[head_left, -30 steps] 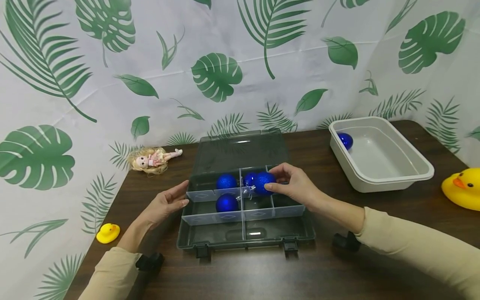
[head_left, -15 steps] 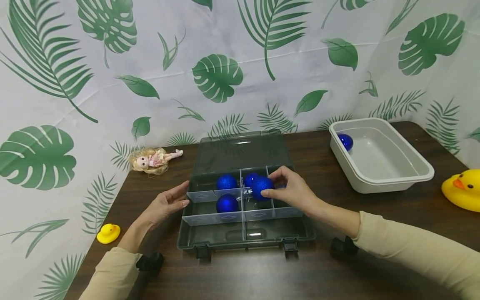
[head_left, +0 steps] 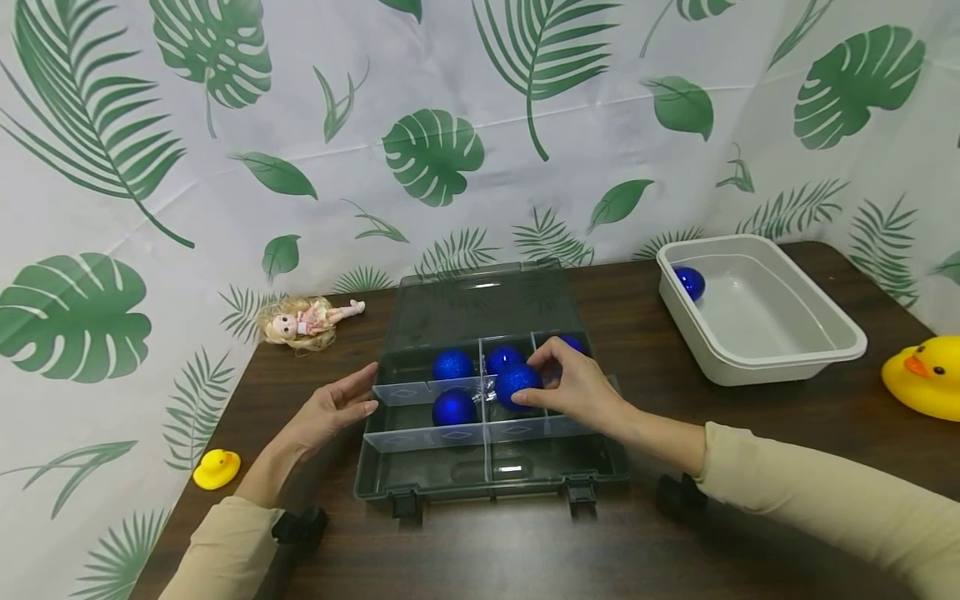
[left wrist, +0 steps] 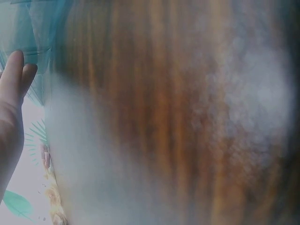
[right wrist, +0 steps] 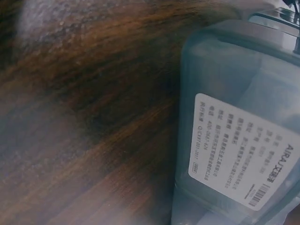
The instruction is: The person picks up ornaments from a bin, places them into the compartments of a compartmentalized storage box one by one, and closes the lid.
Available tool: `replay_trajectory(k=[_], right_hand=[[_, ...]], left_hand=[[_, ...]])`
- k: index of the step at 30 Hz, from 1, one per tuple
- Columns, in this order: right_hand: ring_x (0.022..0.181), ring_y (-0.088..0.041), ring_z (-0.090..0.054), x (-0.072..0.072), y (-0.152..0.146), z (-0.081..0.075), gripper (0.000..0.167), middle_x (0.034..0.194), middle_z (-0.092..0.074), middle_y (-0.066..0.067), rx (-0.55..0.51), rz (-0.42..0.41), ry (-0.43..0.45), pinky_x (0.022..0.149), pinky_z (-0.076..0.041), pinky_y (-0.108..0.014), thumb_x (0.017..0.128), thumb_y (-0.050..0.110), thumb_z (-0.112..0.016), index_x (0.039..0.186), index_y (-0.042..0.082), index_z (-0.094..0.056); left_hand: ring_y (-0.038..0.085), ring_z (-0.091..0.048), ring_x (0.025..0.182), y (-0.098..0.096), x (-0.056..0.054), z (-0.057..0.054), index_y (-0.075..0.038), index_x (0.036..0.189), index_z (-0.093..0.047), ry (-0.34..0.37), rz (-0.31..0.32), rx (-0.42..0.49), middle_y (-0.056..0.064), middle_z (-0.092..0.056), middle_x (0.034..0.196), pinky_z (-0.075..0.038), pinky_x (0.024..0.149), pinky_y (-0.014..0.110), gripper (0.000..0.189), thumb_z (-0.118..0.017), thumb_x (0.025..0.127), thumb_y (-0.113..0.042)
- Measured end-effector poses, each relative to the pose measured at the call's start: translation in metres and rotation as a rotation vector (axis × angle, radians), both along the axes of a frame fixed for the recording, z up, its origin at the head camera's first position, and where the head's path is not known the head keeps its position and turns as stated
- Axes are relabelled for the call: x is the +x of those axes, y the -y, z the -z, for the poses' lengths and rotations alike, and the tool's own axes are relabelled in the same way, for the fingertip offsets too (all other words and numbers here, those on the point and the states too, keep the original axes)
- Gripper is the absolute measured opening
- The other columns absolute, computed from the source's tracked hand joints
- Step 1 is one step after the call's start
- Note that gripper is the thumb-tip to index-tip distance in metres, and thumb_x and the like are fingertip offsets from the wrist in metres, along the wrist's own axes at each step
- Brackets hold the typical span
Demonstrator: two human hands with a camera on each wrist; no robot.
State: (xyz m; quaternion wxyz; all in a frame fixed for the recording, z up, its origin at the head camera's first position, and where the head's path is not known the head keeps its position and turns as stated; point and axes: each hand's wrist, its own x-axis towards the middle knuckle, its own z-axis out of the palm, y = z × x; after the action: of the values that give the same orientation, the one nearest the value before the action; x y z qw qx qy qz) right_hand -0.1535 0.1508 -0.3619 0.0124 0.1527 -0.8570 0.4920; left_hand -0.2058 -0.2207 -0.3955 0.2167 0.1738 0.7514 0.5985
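Observation:
My right hand [head_left: 576, 388] pinches a glittery blue Christmas bauble [head_left: 517, 385] between thumb and fingers, over the middle-row compartment right of the divider in a dark see-through divided box [head_left: 420, 475]. At the box's left side, my left hand [head_left: 330, 410] rests with relaxed fingers, fingertips right at the wall. Two blue baubles sit left of the central divider: a glittery one [head_left: 453, 364] in the back row and a matte one [head_left: 454, 407] in the middle row. Behind the held bauble is a shiny one [head_left: 504, 358]; another bauble [head_left: 573, 343] is partly hidden by my right hand.
A pale grey basin [head_left: 772, 308] with one shiny blue bauble [head_left: 689, 283] stands at the back right. A big yellow rubber duck [head_left: 930, 379] is at the right edge, a small duck [head_left: 217, 468] at the left. A doll [head_left: 309, 321] lies back left. The box's lid [head_left: 483, 304] leans back open.
My right hand has carried the glittery bauble slightly left and toward me, from the back row to over the middle row. The bauble behind my fingers has come into view. My left hand has stayed put.

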Motion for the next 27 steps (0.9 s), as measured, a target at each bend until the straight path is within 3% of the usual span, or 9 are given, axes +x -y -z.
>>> replay_trajectory(k=[14,20,24,27], right_hand=[[0.085,-0.019,-0.059,0.001,-0.004,0.001,0.032,0.101,-0.059,-0.014,-0.02,-0.005,-0.018,0.073,-0.053,-0.023,0.078,0.013,-0.077,0.101,0.003,-0.056],[0.089,-0.021,-0.058,-0.002,-0.013,-0.005,0.029,0.101,-0.061,-0.017,-0.101,0.005,0.004,0.074,-0.052,-0.019,0.082,0.009,-0.073,0.105,-0.001,-0.058],[0.089,-0.017,-0.058,-0.007,-0.037,-0.019,0.03,0.103,-0.06,-0.017,-0.162,0.072,-0.017,0.073,-0.051,-0.017,0.085,0.01,-0.069,0.109,-0.003,-0.057],[0.087,-0.008,-0.058,-0.015,-0.064,-0.032,0.029,0.1,-0.062,-0.005,-0.247,0.164,-0.054,0.072,-0.049,-0.015,0.087,0.012,-0.068,0.11,-0.002,-0.057]], left_hand=[[0.041,-0.02,0.137,0.0,-0.001,0.001,0.004,0.148,-0.017,-0.008,0.004,0.011,0.024,-0.014,0.154,-0.041,0.092,0.014,0.068,-0.057,0.093,-0.004],[0.041,-0.02,0.137,0.0,0.0,0.001,0.004,0.148,-0.017,-0.006,0.003,0.013,0.025,-0.014,0.153,-0.041,0.092,0.013,0.068,-0.057,0.093,-0.004],[0.041,-0.02,0.137,-0.001,-0.001,0.001,0.005,0.148,-0.016,-0.008,0.007,0.021,0.026,-0.014,0.153,-0.041,0.092,0.013,0.069,-0.057,0.092,-0.004],[0.042,-0.02,0.136,-0.001,0.0,0.001,0.006,0.147,-0.016,-0.012,0.008,0.016,0.027,-0.014,0.153,-0.042,0.091,0.013,0.069,-0.057,0.092,-0.004]])
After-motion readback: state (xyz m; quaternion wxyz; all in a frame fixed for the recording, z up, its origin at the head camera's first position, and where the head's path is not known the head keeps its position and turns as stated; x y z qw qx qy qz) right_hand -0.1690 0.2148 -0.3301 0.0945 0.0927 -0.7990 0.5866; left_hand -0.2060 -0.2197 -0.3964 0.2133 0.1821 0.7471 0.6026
